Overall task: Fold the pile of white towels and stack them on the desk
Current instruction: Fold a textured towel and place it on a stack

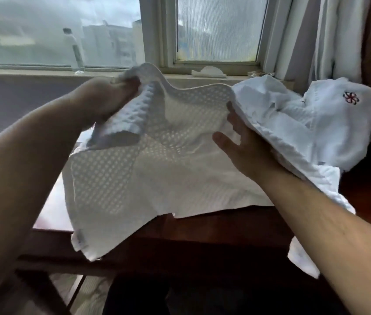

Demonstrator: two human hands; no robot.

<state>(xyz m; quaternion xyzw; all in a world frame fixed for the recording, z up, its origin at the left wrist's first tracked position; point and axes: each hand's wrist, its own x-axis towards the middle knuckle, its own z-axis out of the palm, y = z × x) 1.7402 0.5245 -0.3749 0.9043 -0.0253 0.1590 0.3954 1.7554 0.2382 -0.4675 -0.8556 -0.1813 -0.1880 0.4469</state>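
Towel [157, 167] hangs from left fingers [125, 87] pinching its corner; right fingers [233, 121], straight against the pile [316, 123], should pinch the opposite corner.

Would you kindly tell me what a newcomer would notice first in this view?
The dotted white towel held up in the centre, backlit by the window, draws the eye first, the left hand gripping its upper left corner. Next comes the crumpled towel pile at right, beside the right hand, one piece bearing a red emblem.

The pile [304, 123] hides the fingertips of your right hand [245, 151]; your left hand [109, 98] is blurred; the towel [157, 173] screens much of the desk [202, 244].
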